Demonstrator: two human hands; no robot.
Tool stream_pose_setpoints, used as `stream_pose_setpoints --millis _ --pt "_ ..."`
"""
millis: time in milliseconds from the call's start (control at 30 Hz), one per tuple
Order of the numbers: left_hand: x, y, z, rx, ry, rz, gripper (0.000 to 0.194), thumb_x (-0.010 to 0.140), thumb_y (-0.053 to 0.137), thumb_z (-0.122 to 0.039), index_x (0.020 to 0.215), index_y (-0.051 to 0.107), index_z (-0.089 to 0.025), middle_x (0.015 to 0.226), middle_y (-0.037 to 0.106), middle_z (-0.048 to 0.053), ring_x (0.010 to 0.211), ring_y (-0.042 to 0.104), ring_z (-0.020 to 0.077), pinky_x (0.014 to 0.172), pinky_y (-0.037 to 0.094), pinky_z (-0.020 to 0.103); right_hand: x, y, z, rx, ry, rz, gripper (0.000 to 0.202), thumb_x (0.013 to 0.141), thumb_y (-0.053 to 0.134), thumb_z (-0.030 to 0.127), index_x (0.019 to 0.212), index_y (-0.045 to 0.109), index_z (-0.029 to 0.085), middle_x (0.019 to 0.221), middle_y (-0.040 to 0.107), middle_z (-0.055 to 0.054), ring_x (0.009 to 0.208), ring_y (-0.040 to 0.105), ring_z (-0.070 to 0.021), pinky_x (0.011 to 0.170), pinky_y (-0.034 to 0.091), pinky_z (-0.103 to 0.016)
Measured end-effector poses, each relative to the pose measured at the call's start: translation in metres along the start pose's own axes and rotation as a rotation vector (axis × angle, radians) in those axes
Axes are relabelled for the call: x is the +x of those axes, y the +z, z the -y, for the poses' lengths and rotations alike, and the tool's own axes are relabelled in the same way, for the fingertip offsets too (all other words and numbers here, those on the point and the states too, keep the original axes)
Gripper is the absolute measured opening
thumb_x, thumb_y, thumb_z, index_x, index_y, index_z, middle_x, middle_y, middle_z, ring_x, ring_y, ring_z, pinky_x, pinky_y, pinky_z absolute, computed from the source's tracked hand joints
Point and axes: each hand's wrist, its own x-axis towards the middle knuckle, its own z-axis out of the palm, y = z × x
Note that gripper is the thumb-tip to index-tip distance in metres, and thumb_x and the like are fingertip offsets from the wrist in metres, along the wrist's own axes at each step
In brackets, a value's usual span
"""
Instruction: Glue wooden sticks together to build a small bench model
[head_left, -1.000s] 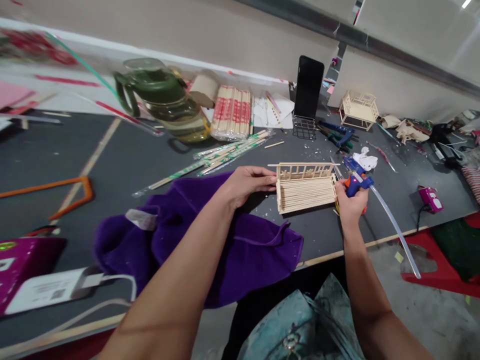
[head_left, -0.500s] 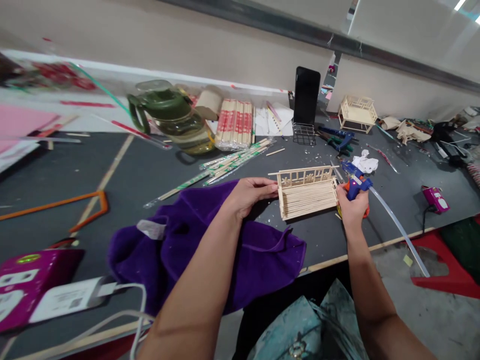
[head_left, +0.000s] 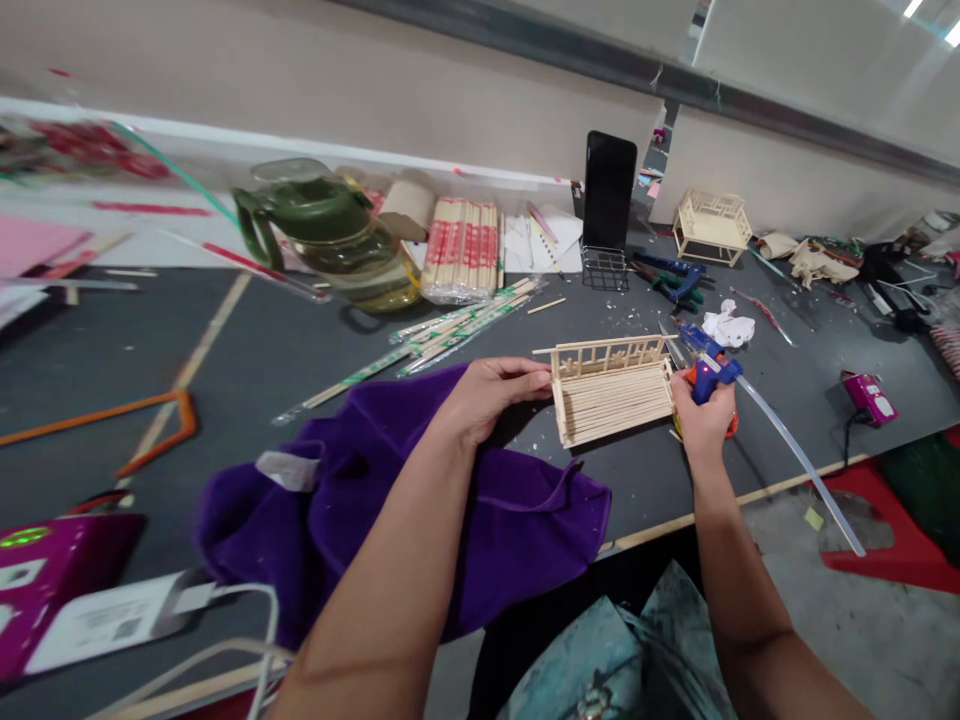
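Stick bench (head_left: 616, 402) | left hand (head_left: 489, 398) pinching its end | right hand (head_left: 705, 418) gripping glue gun (head_left: 721, 370), fingertips hidden

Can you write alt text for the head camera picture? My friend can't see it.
A person's left-hand grip holds one end of a little bench-shaped stick model, while the right-hand grip holds a blue glue gun near the other end. A purple cloth lies on the dark table, with a green-lidded jug and black phone farther back.
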Motion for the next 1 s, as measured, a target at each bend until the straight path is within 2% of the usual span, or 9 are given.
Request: stream_pose_setpoints --millis 433,800,1000 --pt "0.0002 0.0007 0.0029 -0.078 -0.055 -0.045 0.054 0.031 0.104 -0.042 0.070 0.079 -0.014 0.075 0.080 0.009 0.065 0.074 0.0172 0.076 0.064 0.031 -0.0005 0.0004 0.0020 0.018 0.008 0.000 0.032 0.075 0.074 0.041 0.095 0.061 0.020 0.073 0.068 0.001 0.062 0.065 -0.0174 0.069 0.057 -0.034" --pt "-0.0010 0.0013 0.0023 -0.050 -0.004 -0.038 0.053 0.036 0.103 -0.045 0.071 0.079 -0.014 0.077 0.080 0.010 0.069 0.075 0.0207 0.079 0.065 0.036 -0.0005 0.0004 0.0027 0.030 0.018 -0.003 0.031 0.074 0.074 0.039 0.095 0.062 0.020 0.073 0.068 0.002 0.061 0.065 -0.0171 0.068 0.057 -0.034" --pt "0.0006 0.0000 0.0051 -0.068 -0.015 -0.054 0.055 0.033 0.104 -0.045 0.070 0.079 -0.014 0.077 0.080 0.009 0.066 0.074 0.0187 0.076 0.065 0.033 -0.0007 0.0005 0.0020 0.013 -0.008 -0.007 0.030 0.075 0.074 0.041 0.093 0.062 0.020 0.074 0.069 0.001 0.062 0.065 -0.0167 0.068 0.057 -0.033"
